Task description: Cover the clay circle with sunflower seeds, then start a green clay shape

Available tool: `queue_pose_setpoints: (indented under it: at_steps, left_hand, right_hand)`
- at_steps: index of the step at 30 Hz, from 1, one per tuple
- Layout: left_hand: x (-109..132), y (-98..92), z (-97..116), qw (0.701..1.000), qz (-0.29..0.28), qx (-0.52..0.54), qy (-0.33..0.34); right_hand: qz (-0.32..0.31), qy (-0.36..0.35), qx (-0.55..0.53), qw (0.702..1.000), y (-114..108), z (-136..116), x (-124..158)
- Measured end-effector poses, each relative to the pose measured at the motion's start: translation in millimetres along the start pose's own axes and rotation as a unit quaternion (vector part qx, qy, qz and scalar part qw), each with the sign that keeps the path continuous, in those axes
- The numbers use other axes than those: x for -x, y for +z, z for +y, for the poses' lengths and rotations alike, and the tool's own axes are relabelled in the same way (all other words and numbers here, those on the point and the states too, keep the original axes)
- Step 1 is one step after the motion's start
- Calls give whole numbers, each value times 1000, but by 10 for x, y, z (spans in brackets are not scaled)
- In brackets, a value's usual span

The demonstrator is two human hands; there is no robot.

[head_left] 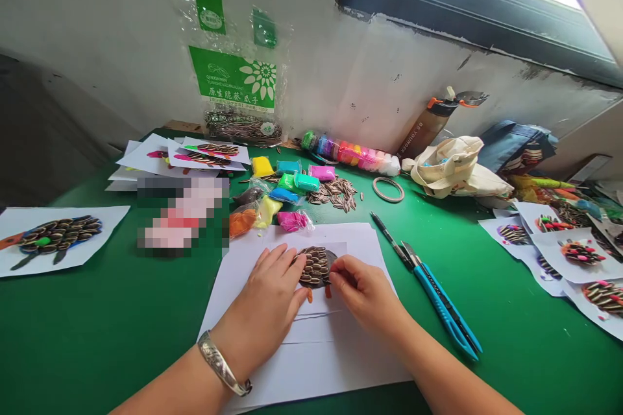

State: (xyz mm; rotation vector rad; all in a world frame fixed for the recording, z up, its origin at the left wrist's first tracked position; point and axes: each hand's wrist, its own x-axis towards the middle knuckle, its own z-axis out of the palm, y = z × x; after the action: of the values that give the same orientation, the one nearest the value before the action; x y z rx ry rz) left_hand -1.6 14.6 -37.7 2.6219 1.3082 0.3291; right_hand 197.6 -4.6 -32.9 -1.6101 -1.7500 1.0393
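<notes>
On a white sheet of paper (pixel 335 334) lies a dark clay shape (pixel 334 260) covered in overlapping striped sunflower seeds (pixel 314 266). Two small orange clay pieces (pixel 310 296) stick out below it. My left hand (pixel 265 292) rests flat with fingers stretched out, its fingertips at the shape's left edge. At the right edge, my right hand (pixel 363 285) has thumb and forefinger pinched together against the clay; whatever is between them is hidden. Behind the paper are a heap of loose sunflower seeds (pixel 339 193) and several clay packets, including a magenta packet (pixel 294 220).
A blue utility knife (pixel 445 301) and a pen (pixel 389 237) lie right of the paper. Farther back are a tape roll (pixel 388 189), a bottle (pixel 428 123) and a cloth bag (pixel 452 165). Finished seed pictures (pixel 581 253) lie on both sides. A seed bag (pixel 238 78) leans on the wall.
</notes>
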Motion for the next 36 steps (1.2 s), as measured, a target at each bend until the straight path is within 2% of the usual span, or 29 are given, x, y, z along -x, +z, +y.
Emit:
queue_pose_setpoints:
  at_steps: [8, 16, 22, 36]
  left_hand:
    - [-2, 26, 0, 1000, 8, 0, -1]
    - [3, -11, 5, 1000, 11, 16, -1]
    - [0, -12, 8, 1000, 11, 21, -2]
    - [-10, 8, 5, 1000, 8, 19, -3]
  right_hand:
    - [22, 5, 113, 993, 106, -46, -37]
    - [8, -13, 40, 999, -32, 12, -6]
    - [9, -56, 81, 995, -74, 40, 35]
    - [22, -83, 153, 984, 24, 64, -15]
